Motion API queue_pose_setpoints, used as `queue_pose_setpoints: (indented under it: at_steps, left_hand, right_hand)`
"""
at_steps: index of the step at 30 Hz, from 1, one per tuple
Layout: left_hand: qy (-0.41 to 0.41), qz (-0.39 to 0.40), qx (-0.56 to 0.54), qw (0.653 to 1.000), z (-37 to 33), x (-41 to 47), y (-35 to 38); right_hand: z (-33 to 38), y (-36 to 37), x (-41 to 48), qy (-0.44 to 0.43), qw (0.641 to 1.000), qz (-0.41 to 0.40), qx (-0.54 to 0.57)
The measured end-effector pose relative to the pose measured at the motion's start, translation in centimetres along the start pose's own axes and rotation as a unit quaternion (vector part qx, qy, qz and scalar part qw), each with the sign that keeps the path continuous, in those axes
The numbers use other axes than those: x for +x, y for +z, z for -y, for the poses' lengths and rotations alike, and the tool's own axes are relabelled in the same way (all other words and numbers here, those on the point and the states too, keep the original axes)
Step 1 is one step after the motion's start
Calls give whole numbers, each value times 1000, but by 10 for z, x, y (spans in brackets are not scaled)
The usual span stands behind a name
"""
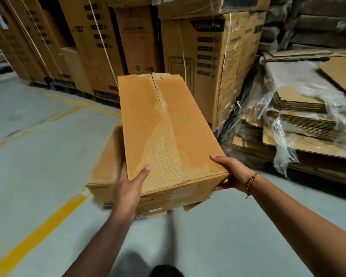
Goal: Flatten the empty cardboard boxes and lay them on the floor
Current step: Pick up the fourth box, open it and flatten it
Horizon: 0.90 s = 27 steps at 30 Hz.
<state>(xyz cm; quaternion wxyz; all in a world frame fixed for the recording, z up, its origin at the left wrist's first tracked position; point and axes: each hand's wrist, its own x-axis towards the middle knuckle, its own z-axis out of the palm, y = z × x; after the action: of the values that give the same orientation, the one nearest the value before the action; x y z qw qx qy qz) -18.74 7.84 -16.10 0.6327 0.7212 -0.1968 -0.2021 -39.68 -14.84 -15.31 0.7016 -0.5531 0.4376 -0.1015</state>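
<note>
I hold a brown cardboard box point(168, 124) in the air in front of me, its long top face tilted up and away. Torn tape marks run along its centre seam. My left hand point(130, 188) grips the near left corner, thumb on the top face and fingers hidden round the side. My right hand point(231, 172) grips the near right corner, thumb on top, with a gold bracelet on the wrist. A loose flap point(106, 156) hangs open on the box's left side.
Tall strapped cartons point(206, 56) stand on pallets behind the box. At the right lies a stack of flattened cardboard point(308, 120) with torn plastic wrap. The grey floor point(38, 156) has yellow lines point(40, 232). My foot point(164, 271) shows at the bottom edge.
</note>
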Motion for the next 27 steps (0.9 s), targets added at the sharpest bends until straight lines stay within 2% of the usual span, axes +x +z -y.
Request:
queue_pose_setpoints:
  at_steps: [5,11,15,19,27]
  left_hand:
    - [-19,4,32,999,49,-90,94]
    - [-114,89,51,988,133,-157,183]
    - [-166,158,59,972,176,-180,211]
    - [-178,216,62,958,198,-205,240]
    - [-169,347,52,921,215,-207,280]
  right_hand:
    - [-54,-99,-38,8,999,-34,9]
    - [-153,-188,-73,85,990,-115,7]
    - [-209,-211,-101,141,977,-160,25]
    - [-254,-239,-136,186,957,-213,61]
    - [-268,-247,-188,192,926,-301,123]
